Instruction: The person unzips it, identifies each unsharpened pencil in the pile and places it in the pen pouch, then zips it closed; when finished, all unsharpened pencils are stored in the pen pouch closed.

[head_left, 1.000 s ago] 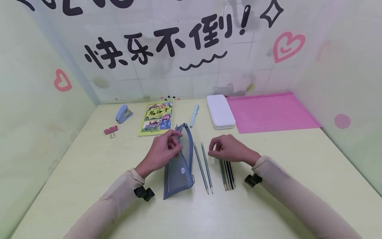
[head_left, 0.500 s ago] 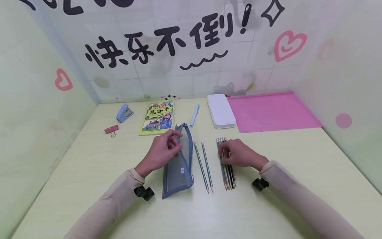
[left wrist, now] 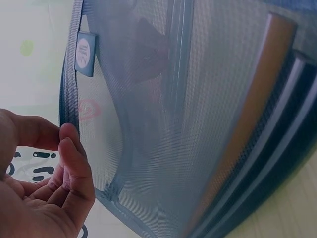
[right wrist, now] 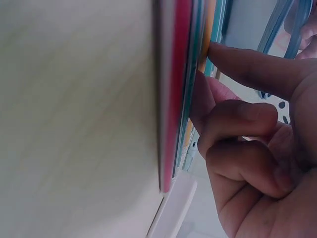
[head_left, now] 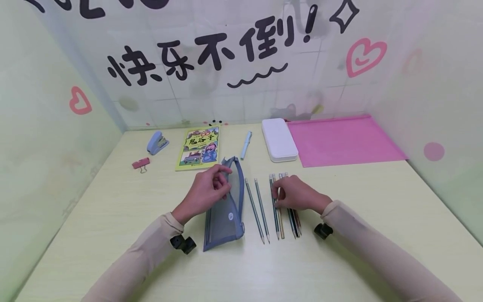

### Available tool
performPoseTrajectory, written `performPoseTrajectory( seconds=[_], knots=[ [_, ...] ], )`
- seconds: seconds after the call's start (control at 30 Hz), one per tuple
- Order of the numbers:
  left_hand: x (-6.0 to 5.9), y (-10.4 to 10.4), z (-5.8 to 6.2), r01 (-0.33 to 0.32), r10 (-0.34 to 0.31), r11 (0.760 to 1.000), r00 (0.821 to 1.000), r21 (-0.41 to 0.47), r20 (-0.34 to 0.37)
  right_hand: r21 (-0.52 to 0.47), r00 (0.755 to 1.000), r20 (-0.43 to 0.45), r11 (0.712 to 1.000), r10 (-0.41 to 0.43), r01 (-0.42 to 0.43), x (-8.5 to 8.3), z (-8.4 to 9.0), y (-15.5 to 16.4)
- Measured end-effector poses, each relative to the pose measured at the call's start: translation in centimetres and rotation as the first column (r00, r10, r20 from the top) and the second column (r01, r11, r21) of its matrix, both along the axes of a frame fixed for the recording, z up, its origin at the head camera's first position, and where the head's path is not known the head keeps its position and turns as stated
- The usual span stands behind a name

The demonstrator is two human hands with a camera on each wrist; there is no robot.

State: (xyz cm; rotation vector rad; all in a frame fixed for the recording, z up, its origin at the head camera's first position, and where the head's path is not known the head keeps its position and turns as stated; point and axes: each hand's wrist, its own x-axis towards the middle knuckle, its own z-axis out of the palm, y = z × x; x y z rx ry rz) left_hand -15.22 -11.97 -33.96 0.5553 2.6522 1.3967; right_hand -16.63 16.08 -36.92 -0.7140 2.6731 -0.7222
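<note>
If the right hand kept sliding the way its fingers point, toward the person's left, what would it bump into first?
Probably the two loose pencils lying just beyond the right hand, which rests on the pencil bundle; the mesh pencil pouch comes after them.

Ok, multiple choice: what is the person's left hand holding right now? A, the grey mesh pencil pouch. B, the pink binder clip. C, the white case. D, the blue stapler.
A: the left hand grips the upper edge of the grey mesh pencil pouch, while the stapler, white case and binder clip lie untouched farther back on the table.
</note>
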Motion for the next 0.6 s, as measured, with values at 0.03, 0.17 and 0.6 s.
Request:
performPoseTrajectory(
  seconds=[0.03, 0.17, 0.6],
  knots=[
    [0.0, 0.0, 0.0, 0.001, -0.001, 1.0, 1.0, 0.001, 0.003, 0.004, 1.0, 0.005, 1.0, -0.001, 0.001, 0.0, 0.0, -0.1],
    [0.0, 0.1, 0.1, 0.002, -0.002, 1.0, 1.0, -0.002, 0.008, 0.015, 1.0, 0.016, 1.0, -0.022, 0.022, 0.0, -0.2, -0.5],
    [0.0, 0.0, 0.2, 0.0, 0.0, 1.0, 1.0, -0.004, 0.004, 0.024, 0.99, 0.076, 0.993, -0.117, 0.116, 0.2, 0.3, -1.9]
  ],
)
